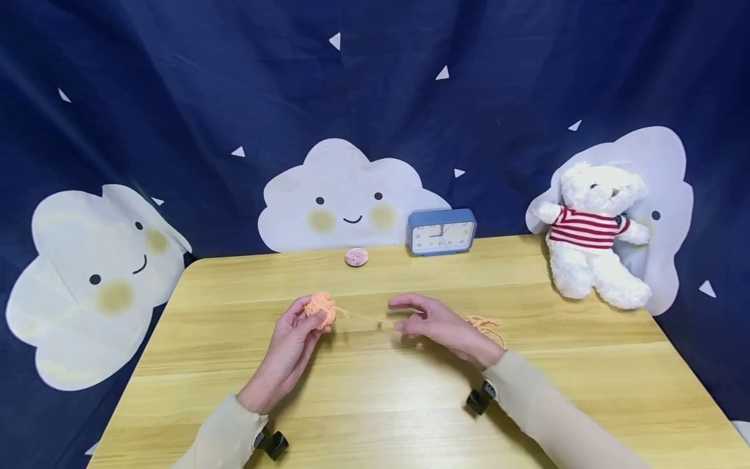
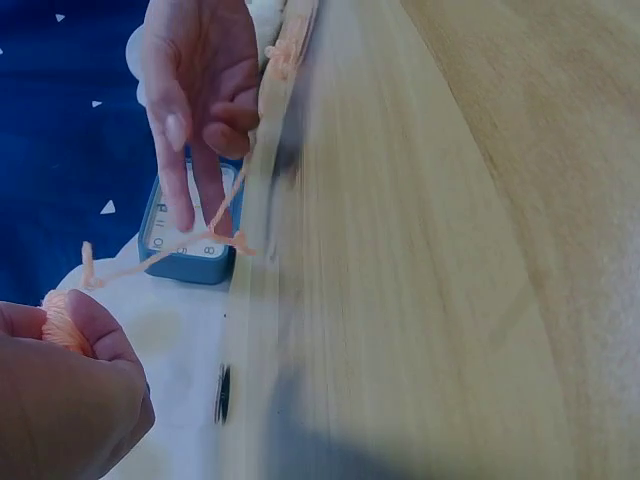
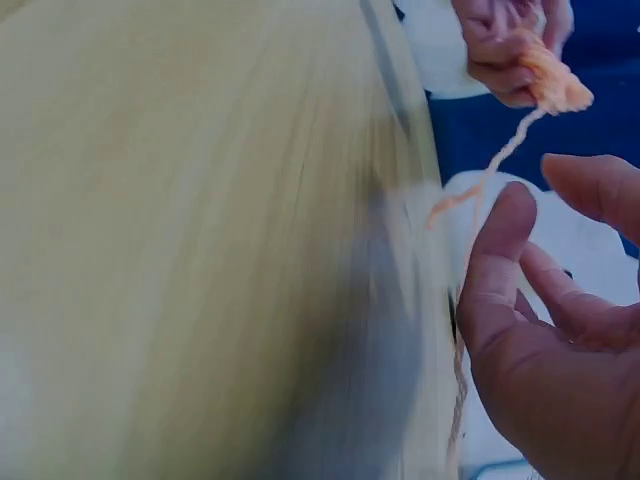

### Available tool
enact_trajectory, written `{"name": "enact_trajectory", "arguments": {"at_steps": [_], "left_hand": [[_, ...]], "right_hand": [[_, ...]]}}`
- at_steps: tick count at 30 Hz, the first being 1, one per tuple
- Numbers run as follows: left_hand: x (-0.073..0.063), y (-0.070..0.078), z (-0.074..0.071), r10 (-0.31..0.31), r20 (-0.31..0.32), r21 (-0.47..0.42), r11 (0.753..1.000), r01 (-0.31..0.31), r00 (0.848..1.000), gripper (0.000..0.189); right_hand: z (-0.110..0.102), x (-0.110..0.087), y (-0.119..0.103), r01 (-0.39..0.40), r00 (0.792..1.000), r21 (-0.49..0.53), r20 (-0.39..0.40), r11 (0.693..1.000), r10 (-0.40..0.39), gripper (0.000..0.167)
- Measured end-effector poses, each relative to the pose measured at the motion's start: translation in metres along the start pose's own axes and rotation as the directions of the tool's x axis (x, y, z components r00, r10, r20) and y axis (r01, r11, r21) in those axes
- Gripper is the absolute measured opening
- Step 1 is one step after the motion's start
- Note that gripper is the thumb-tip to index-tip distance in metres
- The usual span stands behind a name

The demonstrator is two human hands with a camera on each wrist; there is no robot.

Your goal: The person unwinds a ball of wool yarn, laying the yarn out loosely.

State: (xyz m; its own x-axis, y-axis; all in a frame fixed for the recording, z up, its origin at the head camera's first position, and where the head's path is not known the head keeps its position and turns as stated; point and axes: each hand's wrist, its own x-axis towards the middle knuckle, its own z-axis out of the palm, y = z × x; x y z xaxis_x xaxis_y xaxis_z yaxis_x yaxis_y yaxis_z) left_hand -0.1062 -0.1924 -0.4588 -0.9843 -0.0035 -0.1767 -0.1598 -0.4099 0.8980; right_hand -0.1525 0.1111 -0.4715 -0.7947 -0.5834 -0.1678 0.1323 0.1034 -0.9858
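Note:
My left hand (image 1: 291,344) grips a small ball of peach-orange yarn (image 1: 321,309), thumb across its front, held above the table. From the ball a strand of yarn (image 2: 150,262) runs toward my right hand (image 1: 438,327), with short kinked bits sticking out along it. My right hand has its fingers spread apart and pinches nothing; the strand passes beside its fingers in the right wrist view. Behind the right wrist, a loose tangle of the same yarn (image 1: 484,322) lies on the table, partly hidden by the forearm.
On the wooden table (image 1: 375,404), a blue desk clock (image 1: 441,236) stands at the back edge. Left of it lies a round pink patterned disc (image 1: 356,256). A white teddy bear (image 1: 594,228) in a striped shirt sits at the back right, before a dark blue curtain (image 1: 375,78).

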Motion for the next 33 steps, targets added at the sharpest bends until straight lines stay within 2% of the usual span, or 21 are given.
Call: {"name": "enact_trajectory", "arguments": {"at_steps": [7, 10, 14, 17, 24, 28, 33], "left_hand": [[-0.001, 0.0, 0.0, 0.0, 0.006, -0.01, 1.0, 0.0, 1.0, 0.038], [-0.001, 0.0, -0.001, -0.009, 0.009, -0.017, 1.0, 0.009, 1.0, 0.038], [0.0, 0.0, -0.001, -0.012, 0.007, -0.015, 1.0, 0.013, 1.0, 0.037], [0.001, 0.0, -0.001, -0.012, 0.003, -0.013, 1.0, 0.012, 1.0, 0.037], [0.002, 0.0, -0.003, -0.014, 0.015, -0.009, 1.0, 0.014, 1.0, 0.037], [0.001, -0.001, -0.005, -0.019, 0.005, -0.005, 1.0, 0.019, 1.0, 0.037], [-0.001, -0.002, -0.008, -0.016, 0.006, -0.006, 1.0, 0.016, 1.0, 0.037]], "right_hand": [[0.026, 0.027, -0.005, -0.004, 0.998, -0.105, 0.055, 0.994, 0.01, 0.063], [0.032, 0.035, -0.004, -0.013, 0.997, -0.072, 0.076, 0.997, 0.019, 0.051], [0.033, 0.036, -0.004, -0.03, 0.998, -0.049, 0.061, 0.998, 0.033, 0.027], [0.029, 0.03, -0.004, -0.023, 1.0, -0.067, 0.018, 0.997, 0.024, 0.021], [0.005, 0.008, -0.007, 0.025, 0.997, -0.049, -0.075, 0.999, -0.028, 0.027], [-0.015, -0.01, -0.009, 0.048, 0.982, -0.01, -0.182, 0.999, -0.049, 0.031], [-0.039, -0.033, -0.007, 0.088, 0.953, 0.006, -0.291, 0.996, -0.082, 0.036]]}}
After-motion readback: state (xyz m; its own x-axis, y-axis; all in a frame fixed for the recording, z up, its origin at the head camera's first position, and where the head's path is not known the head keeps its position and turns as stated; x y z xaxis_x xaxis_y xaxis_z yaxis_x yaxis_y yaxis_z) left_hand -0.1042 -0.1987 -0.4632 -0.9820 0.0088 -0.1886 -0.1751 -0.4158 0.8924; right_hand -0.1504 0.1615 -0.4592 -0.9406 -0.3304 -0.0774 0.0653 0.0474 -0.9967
